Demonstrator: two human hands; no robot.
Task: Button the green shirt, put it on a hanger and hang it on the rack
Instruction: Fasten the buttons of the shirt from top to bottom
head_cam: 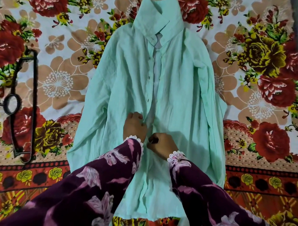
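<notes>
We see the green shirt (172,83) lying flat on the floral bedsheet (269,50), collar toward 12 o'clock. Both our grips pinch its placket: left hand (135,127), right hand (162,145). A black hanger (24,106) lies at 9 o'clock.

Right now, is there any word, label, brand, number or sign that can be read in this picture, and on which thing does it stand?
None: no text can be read anywhere.
Green shirt: no label or tag shows at its collar.
Floral bedsheet: a flower pattern only, no letters.
Black hanger: no marking shows.
</notes>
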